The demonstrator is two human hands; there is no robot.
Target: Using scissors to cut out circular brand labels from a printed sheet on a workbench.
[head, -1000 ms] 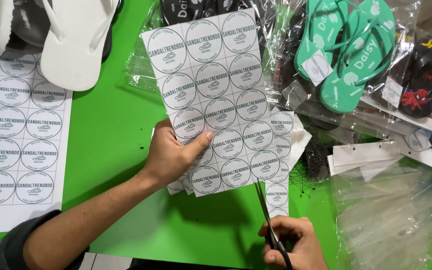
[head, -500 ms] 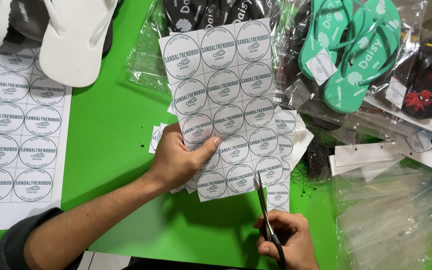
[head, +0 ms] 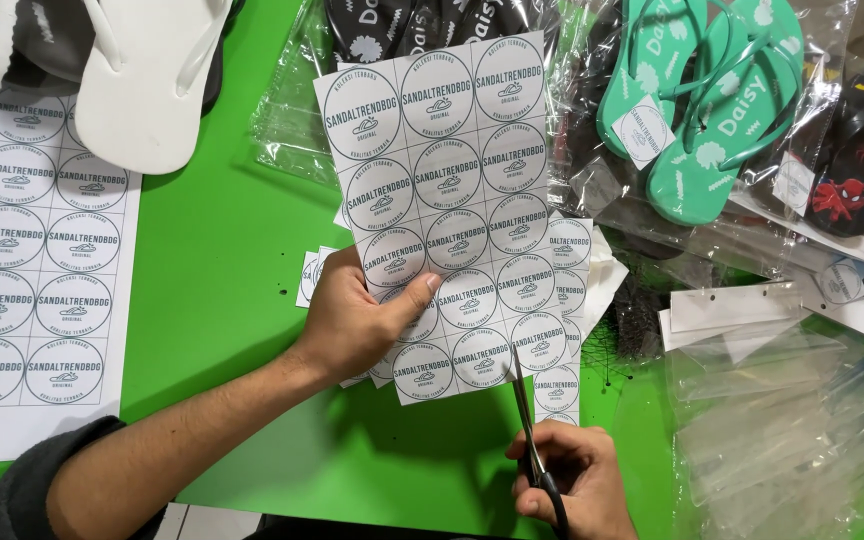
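My left hand (head: 364,322) holds up a white sheet of round printed labels (head: 442,180) by its lower left side, thumb lying across the front. My right hand (head: 572,485) grips black-handled scissors (head: 527,420) near the bottom edge of the view. The blades point up and meet the sheet's lower edge between two label columns. More cut label strips (head: 567,300) lie under the sheet on the green table (head: 222,250).
A second full label sheet (head: 32,270) lies at the left. White sandals (head: 147,75) sit at top left. Bagged teal sandals (head: 702,110) and dark sandals (head: 852,160) lie at top right. Clear plastic bags (head: 782,420) pile at the lower right.
The label sheet and my left hand have shifted slightly right and up. The scissors have risen and their blades now reach the sheet's lower edge.
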